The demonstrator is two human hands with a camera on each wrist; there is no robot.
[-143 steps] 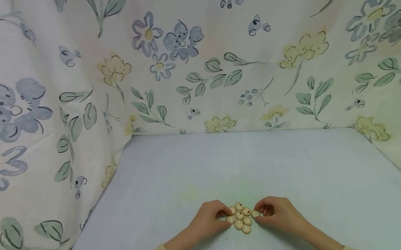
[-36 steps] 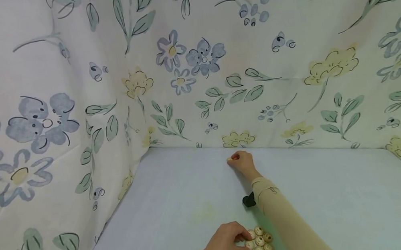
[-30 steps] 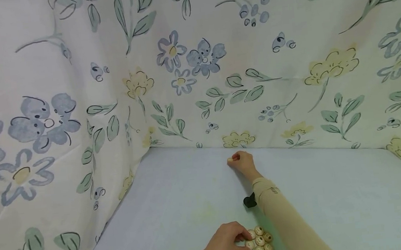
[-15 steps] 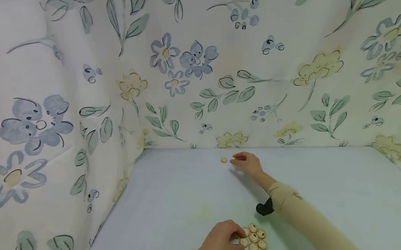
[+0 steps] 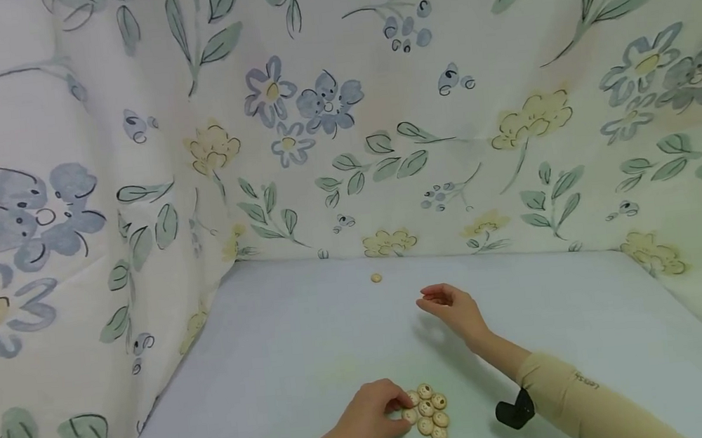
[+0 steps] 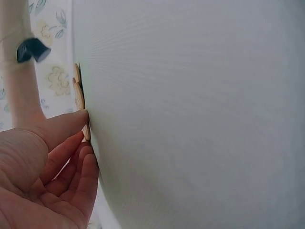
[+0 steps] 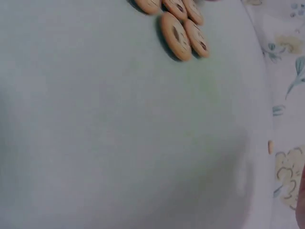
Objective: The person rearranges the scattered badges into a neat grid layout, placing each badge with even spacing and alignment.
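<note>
A tight cluster of small round wooden discs with dark printed marks (image 5: 440,401) lies on the table. At its left edge, my left hand (image 5: 373,414) pinches a wooden disc (image 5: 410,417) between thumb and fingers; the left wrist view shows that disc (image 6: 87,132) edge-on at the thumb tip. Far back on the table sits a single wooden disc (image 5: 376,278). To its right and nearer, my right hand (image 5: 456,310) is raised over the table, fingers loosely bent and holding nothing. The right wrist view catches only a sliver of that hand (image 7: 301,205), with some discs (image 7: 175,36) above.
A white table (image 5: 286,338) carries everything. Floral cloth (image 5: 341,121) hangs behind it and along both sides. On the right forearm a black wrist-worn device (image 5: 514,410) juts out low over the table, to the right of the cluster.
My right hand has taken a disc from the cluster's right side to the back of the table, let go of it there, and drawn back rightward and nearer. The left hand stays at the cluster.
</note>
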